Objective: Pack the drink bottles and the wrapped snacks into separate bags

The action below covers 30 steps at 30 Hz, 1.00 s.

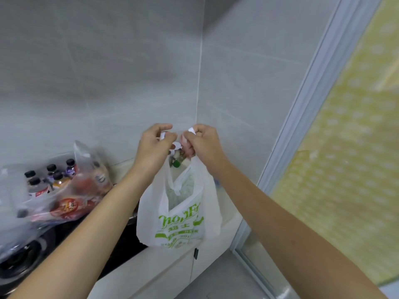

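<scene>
Both hands are up in front of the tiled wall, holding a white bag with green print in the air just past the counter edge. The left hand has its grip closed on one handle, the right hand has its grip closed on the other, and the two fists sit almost touching, as if working the handles into a knot. A green cap and some other tops show in the bag's mouth just below the fists; what else is inside I cannot tell.

Off to the left, a clear plastic bag lies slumped on the counter over the black stove top, with dark-capped drink bottles and red snack wrappers showing through it.

The risk I see is in the thin handles: the load hangs free with nothing under it, so a slipped handle or a stretched, tearing loop would likely drop it to the floor. A loose knot could also let the top gape and things tip out. The clear bag looks slack enough for bottles to roll off.
</scene>
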Motion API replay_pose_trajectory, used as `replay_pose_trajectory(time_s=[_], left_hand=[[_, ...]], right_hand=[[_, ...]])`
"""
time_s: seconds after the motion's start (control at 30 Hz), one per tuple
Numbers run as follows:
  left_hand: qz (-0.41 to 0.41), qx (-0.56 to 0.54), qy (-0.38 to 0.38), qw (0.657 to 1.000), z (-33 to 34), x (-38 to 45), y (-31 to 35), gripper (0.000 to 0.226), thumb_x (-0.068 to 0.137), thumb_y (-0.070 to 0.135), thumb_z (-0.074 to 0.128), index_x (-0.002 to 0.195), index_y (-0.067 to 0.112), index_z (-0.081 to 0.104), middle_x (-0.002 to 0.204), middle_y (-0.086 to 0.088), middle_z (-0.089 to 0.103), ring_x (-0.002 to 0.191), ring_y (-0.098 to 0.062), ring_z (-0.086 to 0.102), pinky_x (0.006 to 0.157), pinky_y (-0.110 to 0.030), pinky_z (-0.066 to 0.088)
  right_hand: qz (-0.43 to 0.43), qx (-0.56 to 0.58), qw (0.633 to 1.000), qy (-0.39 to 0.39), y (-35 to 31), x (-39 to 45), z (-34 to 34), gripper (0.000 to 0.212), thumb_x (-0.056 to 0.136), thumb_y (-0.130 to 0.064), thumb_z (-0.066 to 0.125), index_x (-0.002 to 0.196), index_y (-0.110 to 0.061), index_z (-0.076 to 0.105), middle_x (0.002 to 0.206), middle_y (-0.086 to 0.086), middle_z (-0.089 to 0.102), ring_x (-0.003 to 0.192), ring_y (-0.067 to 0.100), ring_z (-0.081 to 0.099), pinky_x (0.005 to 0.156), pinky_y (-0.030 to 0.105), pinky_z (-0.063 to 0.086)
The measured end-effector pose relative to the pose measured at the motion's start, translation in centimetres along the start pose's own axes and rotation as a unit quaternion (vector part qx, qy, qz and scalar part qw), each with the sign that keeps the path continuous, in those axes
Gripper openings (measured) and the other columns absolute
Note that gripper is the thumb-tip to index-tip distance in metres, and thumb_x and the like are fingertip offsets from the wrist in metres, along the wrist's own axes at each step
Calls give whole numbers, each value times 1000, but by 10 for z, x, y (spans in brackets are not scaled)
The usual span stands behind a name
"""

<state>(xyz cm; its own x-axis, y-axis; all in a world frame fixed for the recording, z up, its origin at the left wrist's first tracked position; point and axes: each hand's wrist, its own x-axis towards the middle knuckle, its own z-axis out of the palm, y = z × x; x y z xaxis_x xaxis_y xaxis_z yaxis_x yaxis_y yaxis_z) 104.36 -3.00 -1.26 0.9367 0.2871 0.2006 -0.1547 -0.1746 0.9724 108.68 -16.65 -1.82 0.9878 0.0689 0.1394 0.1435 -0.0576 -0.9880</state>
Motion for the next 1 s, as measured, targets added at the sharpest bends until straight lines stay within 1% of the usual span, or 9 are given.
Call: replay_pose_trajectory(time_s=[0.1, 0.23, 0.33, 0.43, 0.57, 0.7, 0.77, 0.9, 1.0], left_hand=[[-13, 5, 13, 1000, 13, 30, -16, 24, 95, 15, 63, 118, 17, 69, 109, -4, 67, 71, -9, 70, 79, -37, 56], [-26, 26, 29, 999, 25, 65, -31, 24, 95, 12, 63, 119, 15, 68, 111, -6, 65, 66, -5, 69, 75, -33, 55], [-31, 39, 43, 998, 29, 84, -37, 24, 95, 13, 62, 118, 17, 69, 107, 0, 65, 69, -7, 70, 80, -36, 56], [-41, 47, 58, 996, 34, 97, -44, 23, 95, 15, 61, 116, 19, 70, 104, 5, 66, 73, -10, 71, 81, -35, 56], [-46, 73, 76, 993, 42, 103, -53, 25, 96, 19, 61, 120, 19, 67, 112, 2, 68, 80, -13, 73, 83, -32, 55], [-49, 90, 92, 990, 54, 101, -56, 29, 93, 25, 61, 122, 23, 67, 121, -1, 65, 86, -14, 73, 83, -31, 53], [-55, 103, 100, 988, 61, 100, -55, 26, 93, 23, 62, 119, 25, 67, 126, 1, 63, 89, -17, 73, 85, -29, 52], [-72, 112, 124, 983, 78, 92, -55, 32, 89, 26, 62, 121, 32, 66, 131, 3, 60, 104, -20, 68, 95, -32, 52], [-79, 115, 159, 977, 86, 77, -56, 35, 98, 15, 60, 131, 24, 65, 135, 4, 60, 105, -4, 63, 80, -13, 46]], right_hand=[[12, -13, 1000, 8, 15, 33, -3, 27, 89, -8, 64, 83, 15, 52, 62, 18, 54, 52, 22, 48, 54, 35, 42], [29, -17, 999, -15, 33, 75, 3, 30, 86, -13, 63, 85, 14, 51, 62, 17, 55, 50, 21, 51, 54, 36, 44], [29, -14, 999, -31, 40, 98, 8, 32, 82, -15, 62, 85, 15, 51, 63, 18, 54, 49, 21, 53, 55, 38, 45], [28, -9, 998, -58, 47, 117, 8, 13, 87, -7, 61, 81, 4, 56, 62, 17, 55, 48, 17, 52, 53, 32, 45], [31, -20, 995, -96, 61, 135, 2, 15, 89, -4, 59, 82, 8, 53, 66, 17, 54, 50, 17, 53, 54, 33, 47], [30, -35, 993, -112, 75, 146, -11, 13, 90, -3, 57, 81, 6, 52, 70, 17, 54, 49, 14, 56, 55, 36, 49], [17, -51, 991, -126, 81, 152, -18, 15, 91, -6, 57, 82, 5, 53, 72, 16, 59, 53, 12, 62, 60, 38, 55], [-3, -97, 981, -169, 92, 159, -36, 10, 85, -15, 60, 75, -13, 63, 72, 1, 75, 71, 16, 73, 79, 46, 61], [-12, -147, 970, -192, 98, 156, -47, 3, 83, -20, 66, 82, -18, 69, 80, 0, 75, 85, 21, 72, 85, 45, 58]])
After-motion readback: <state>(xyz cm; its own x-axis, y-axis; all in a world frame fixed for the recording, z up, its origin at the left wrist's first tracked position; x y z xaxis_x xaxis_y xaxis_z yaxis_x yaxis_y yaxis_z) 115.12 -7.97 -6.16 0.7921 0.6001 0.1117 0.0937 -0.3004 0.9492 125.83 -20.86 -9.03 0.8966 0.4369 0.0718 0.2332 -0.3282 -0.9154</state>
